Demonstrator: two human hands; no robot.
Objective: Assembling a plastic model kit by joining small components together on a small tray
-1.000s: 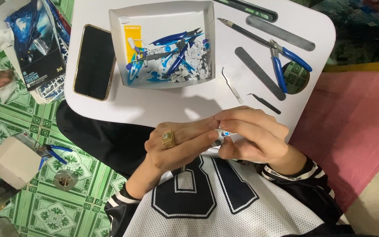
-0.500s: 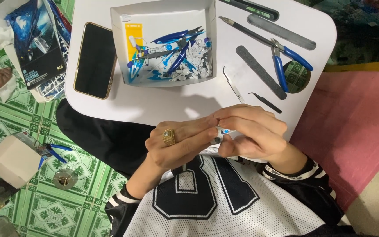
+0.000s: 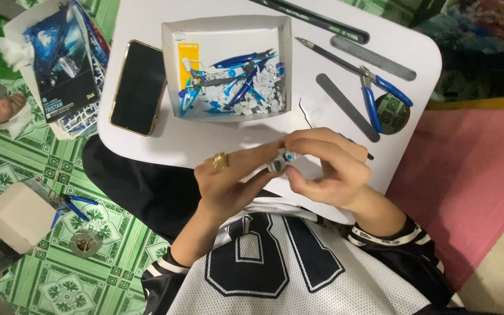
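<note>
- The left hand (image 3: 228,178) and right hand (image 3: 328,169) meet at the lower middle of the frame, just over the near edge of the white table (image 3: 205,146).
- Between them sits a small part (image 3: 281,162), white and blue, pinched from both sides; each hand's grip is narrow and closed on it.
- The left hand wears a gold ring (image 3: 221,161), and its thumb and forefinger reach right to the part.
- The right hand curls over the part from above, with its thumb under it.
- Above the hands, at the upper middle of the frame, stands a white tray (image 3: 170,70) with blue and white pieces in a heap.
- A phone (image 3: 138,87) lies screen up just left of the tray.
- At the upper right, blue-handled nippers (image 3: 380,96) lie on the table, touching a round green disc (image 3: 393,114).
- A grey file (image 3: 345,105) lies just left of the nippers, and a knife (image 3: 328,55) slants above it.
- Off the table at the upper left, a box (image 3: 59,76) with a printed booklet rests on the green patterned floor (image 3: 48,280).
- At the lower left of the frame a second pair of blue nippers (image 3: 74,205) lies on the floor beside a pale block (image 3: 18,216).
</note>
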